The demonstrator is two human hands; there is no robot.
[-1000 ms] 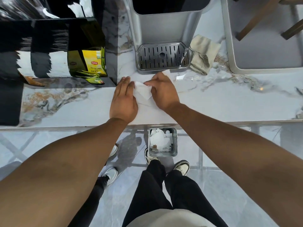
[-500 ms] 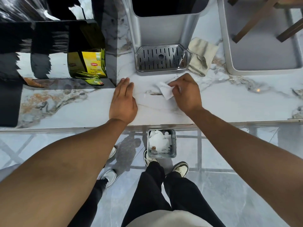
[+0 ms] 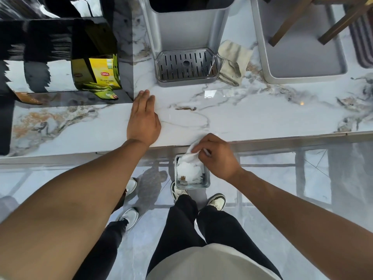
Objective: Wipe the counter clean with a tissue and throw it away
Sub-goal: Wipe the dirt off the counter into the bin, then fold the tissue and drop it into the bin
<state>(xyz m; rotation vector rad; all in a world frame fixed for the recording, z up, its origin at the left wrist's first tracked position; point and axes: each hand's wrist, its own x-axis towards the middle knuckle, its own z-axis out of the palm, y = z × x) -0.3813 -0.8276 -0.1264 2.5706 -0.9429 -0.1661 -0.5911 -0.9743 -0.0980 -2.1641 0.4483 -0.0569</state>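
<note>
The right hand (image 3: 217, 156) pinches a crumpled white tissue (image 3: 194, 148) between thumb and fingertips at the near edge of the white marble-patterned counter (image 3: 262, 118). The tissue sticks out from the hand's left side, hanging past the counter edge and directly above a small square grey metal bin (image 3: 205, 183) standing on the floor, already filled with white crumpled paper (image 3: 188, 171). The left hand (image 3: 143, 118) lies flat and empty on the counter, fingers together, palm down, just beside the corner of a black shelf unit (image 3: 60, 47) holding a yellow tea box (image 3: 105, 72). A beige cloth (image 3: 232, 61) lies beside a grey machine's slotted drip tray (image 3: 185, 66)
</note>
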